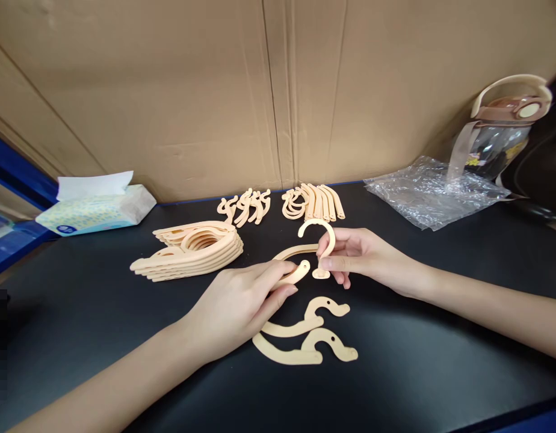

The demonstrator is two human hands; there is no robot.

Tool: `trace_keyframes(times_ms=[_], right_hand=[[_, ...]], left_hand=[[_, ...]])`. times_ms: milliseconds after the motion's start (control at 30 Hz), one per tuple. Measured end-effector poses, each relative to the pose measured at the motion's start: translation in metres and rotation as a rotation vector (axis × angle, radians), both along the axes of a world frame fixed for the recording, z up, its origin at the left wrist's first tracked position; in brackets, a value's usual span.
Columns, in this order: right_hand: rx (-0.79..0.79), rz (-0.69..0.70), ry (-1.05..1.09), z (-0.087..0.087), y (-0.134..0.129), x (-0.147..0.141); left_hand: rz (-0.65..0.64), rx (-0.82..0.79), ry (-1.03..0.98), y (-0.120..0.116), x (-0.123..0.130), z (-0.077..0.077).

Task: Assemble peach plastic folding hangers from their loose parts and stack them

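Over the black table, my left hand (244,294) is closed on a curved beige hanger arm (299,273), its holed end sticking out past the fingers. Opposite it, my right hand (357,255) pinches a beige hanger hook (328,231) by its lower part, the curl pointing up. The hook's small base and the arm's end are close together but look apart. Another curved strip (296,249) runs behind both hands; whether it is held or lying down, I cannot tell. Nearer me lie two S-shaped pieces (330,346) (327,305), each overlapping a curved arm (287,352).
Left of my hands is a stack of folded hangers (192,252). Several loose hooked pieces (248,205) and a row of arms (323,201) lie at the back. A tissue pack (97,207), crumpled clear plastic (434,192) and a water bottle (503,138) stand near the cardboard wall (206,90).
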State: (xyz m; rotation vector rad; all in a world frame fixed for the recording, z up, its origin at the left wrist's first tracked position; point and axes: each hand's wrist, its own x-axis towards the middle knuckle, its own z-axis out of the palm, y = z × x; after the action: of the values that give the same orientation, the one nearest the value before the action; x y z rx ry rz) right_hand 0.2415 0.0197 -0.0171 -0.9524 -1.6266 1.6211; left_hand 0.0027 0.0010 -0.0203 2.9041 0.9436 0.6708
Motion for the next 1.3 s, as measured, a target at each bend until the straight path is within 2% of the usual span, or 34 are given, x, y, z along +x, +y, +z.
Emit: trace_keyframes(times_ms=[533,767,1300], right_hand=[[0.018,0.037,0.050,0.0001,0.0026,0.0031],[-0.003,-0.001,0.050,-0.0006,0.0038,0.0034],[-0.015,0.068,0.057,-0.0016,0.0040,0.0047]], left_hand=[[-0.025,0.000,0.007,0.0008,0.0003,-0.0013],[-0.035,-0.025,-0.004,0.0013,-0.0004,-0.0010],[-0.071,-0.074,-0.066,0.0012,-0.0006,-0.0009]])
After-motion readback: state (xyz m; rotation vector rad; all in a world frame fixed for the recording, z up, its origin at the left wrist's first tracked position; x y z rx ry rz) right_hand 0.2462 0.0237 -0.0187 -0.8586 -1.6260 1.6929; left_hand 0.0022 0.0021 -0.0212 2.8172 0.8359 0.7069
